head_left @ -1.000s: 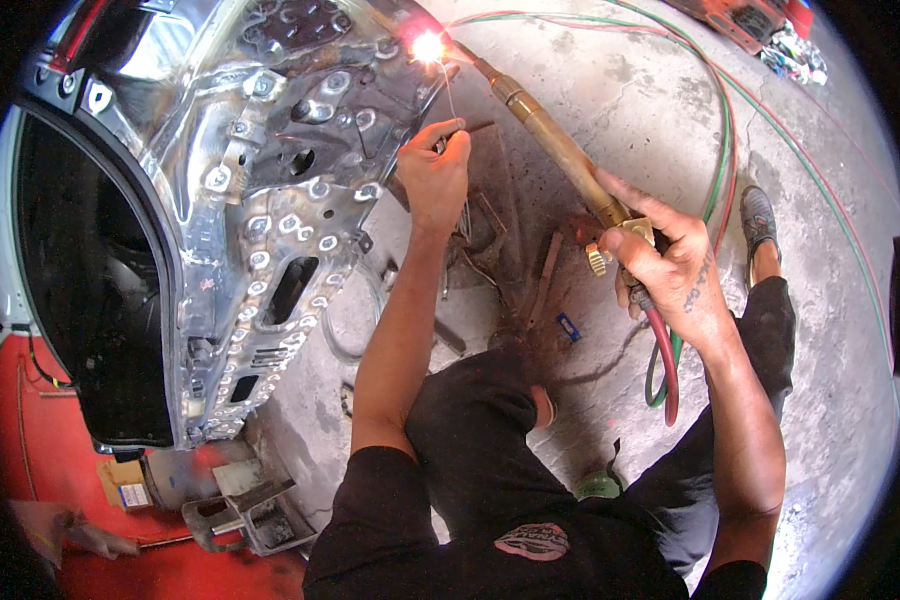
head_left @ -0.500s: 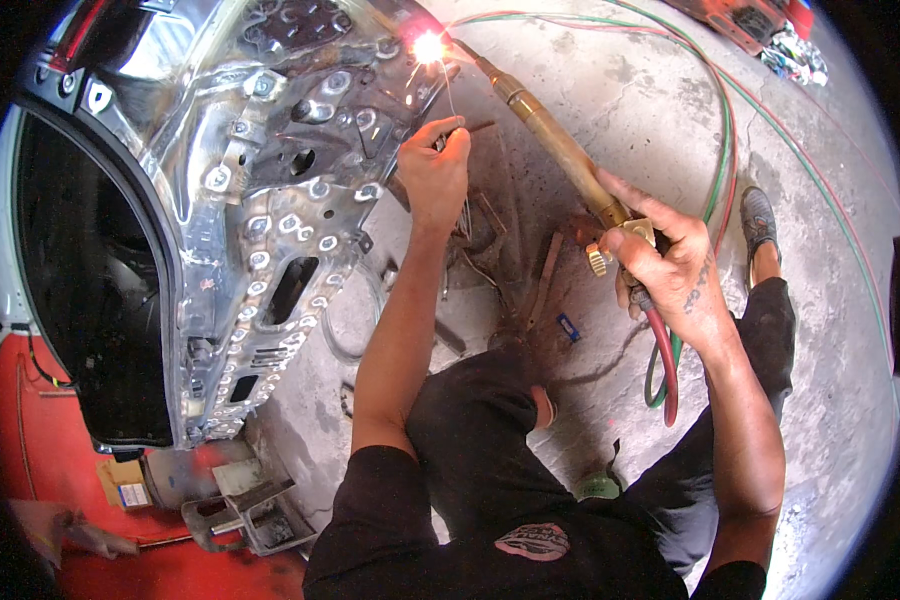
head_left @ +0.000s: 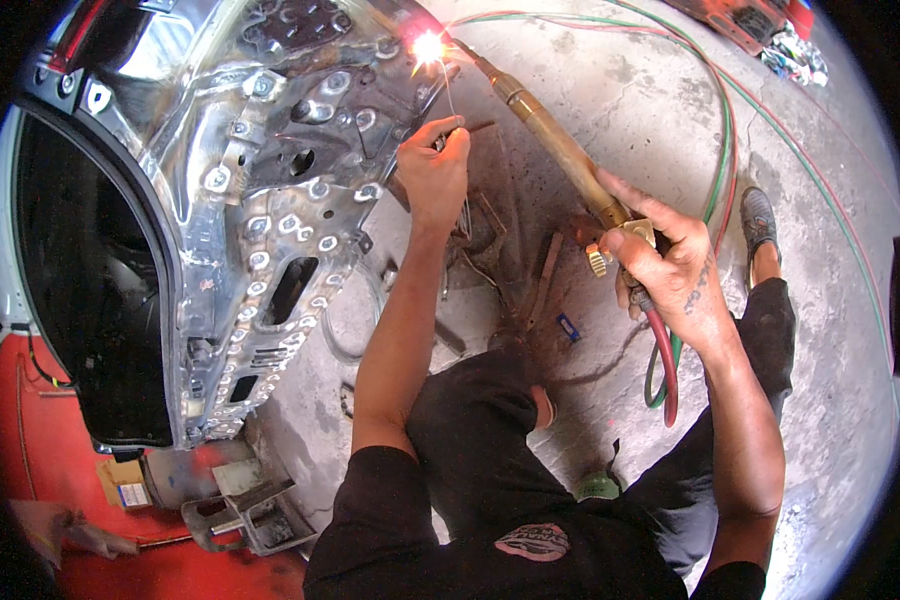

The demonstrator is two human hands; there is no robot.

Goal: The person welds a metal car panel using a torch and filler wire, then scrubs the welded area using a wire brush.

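A bare metal car body panel [head_left: 280, 150] with many round weld marks stands at the left, with a dark opening edged by black seal [head_left: 90, 290] beside it. My left hand [head_left: 432, 175] pinches a thin metal wire rod [head_left: 450, 98], whose upper end reaches a bright glowing spot [head_left: 430, 48] at the panel's upper edge. My right hand [head_left: 670, 265] grips a long brass torch [head_left: 545, 130] by its valve end, its tip pointing into the glow. Red and green hoses [head_left: 667, 385] loop down from the torch below my hand.
Long hoses [head_left: 715, 80] cross the concrete floor [head_left: 820, 420]. Metal scraps [head_left: 545, 265] and a small blue object [head_left: 567, 326] lie under my hands. A metal fixture [head_left: 270, 515] sits by a red surface [head_left: 80, 560] at lower left. A cluttered red object [head_left: 735, 20] is at top right.
The sparks around the glow differ slightly in shape. My hands, the rod and the torch show no visible movement.
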